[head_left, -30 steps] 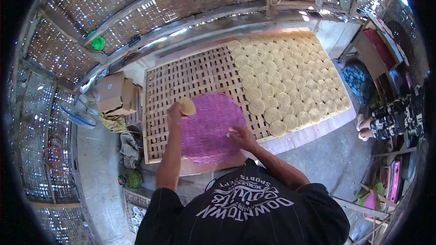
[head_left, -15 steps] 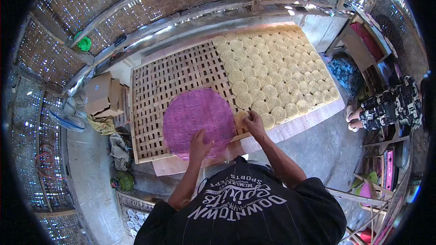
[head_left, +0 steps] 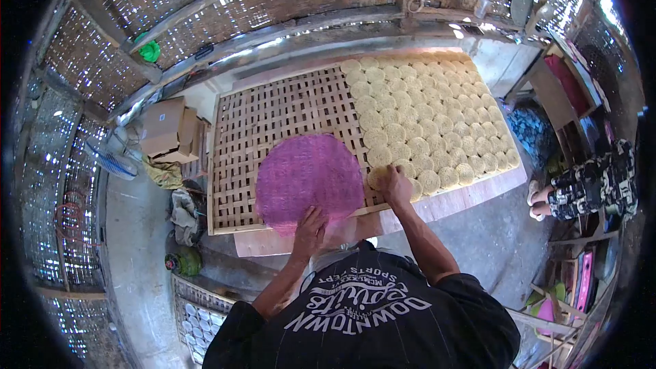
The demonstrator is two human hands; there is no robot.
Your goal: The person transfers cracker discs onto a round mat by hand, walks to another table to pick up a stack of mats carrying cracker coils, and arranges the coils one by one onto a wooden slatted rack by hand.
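Observation:
My right hand (head_left: pixel 395 184) is closed at the fingertips on the edge of a round yellowish cracker (head_left: pixel 377 178), low over the woven bamboo tray (head_left: pixel 273 113). Overlapping rows of similar textured crackers (head_left: pixel 430 116) cover the tray's right side. At the front of the tray lies a round purple mat (head_left: pixel 307 178), thin and slightly ragged at its rim. My left hand (head_left: pixel 311 229) rests on the mat's near edge, its fingers stretched out and holding nothing. What lies under the mat is hidden.
Left of the tray stands a cardboard box (head_left: pixel 164 130), with a fan (head_left: pixel 113 160) beyond it. A green gas cylinder (head_left: pixel 183 262) and another tray of pale discs (head_left: pixel 201 324) are at lower left. Someone in patterned shorts (head_left: pixel 594 181) is at the right.
My right hand has brought the cracker down and right against the nearest row on the tray. My left hand has shifted slightly along the purple mat's near edge. The view has tilted a little.

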